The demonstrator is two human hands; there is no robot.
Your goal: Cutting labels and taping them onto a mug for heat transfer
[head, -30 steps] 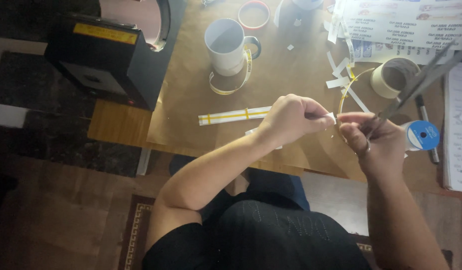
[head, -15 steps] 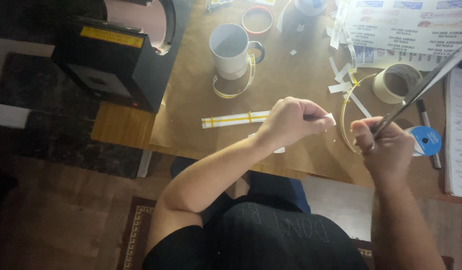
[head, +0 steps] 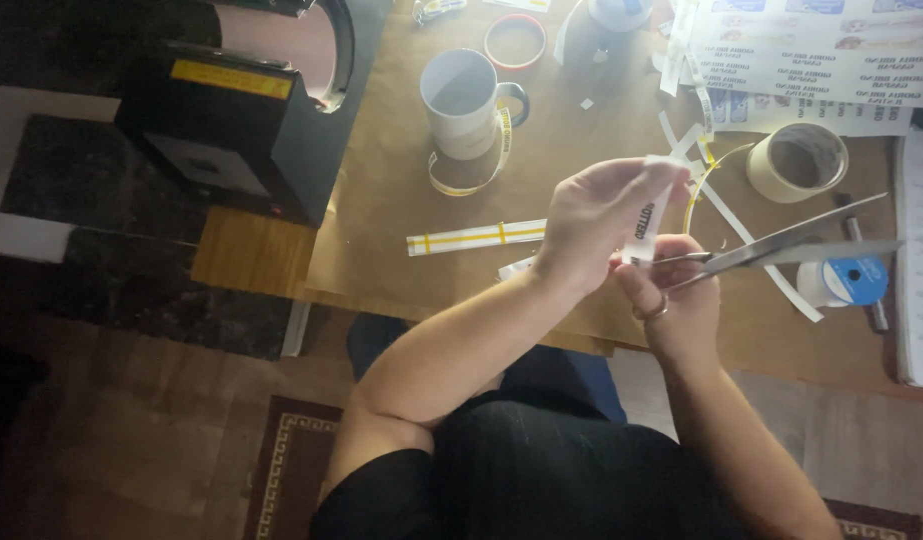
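Paper strip (head: 647,215): upright, pinched in left hand (head: 591,225).
Scissors (head: 781,243): blades parted, gripped by right hand (head: 671,290), above desk (head: 381,200) front edge.

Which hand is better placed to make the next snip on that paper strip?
Right. The right hand already holds the open scissors beside the paper strip, which the left hand pinches upright.

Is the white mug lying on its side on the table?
No, the white mug stands upright on the brown paper-covered table, its open mouth facing up.
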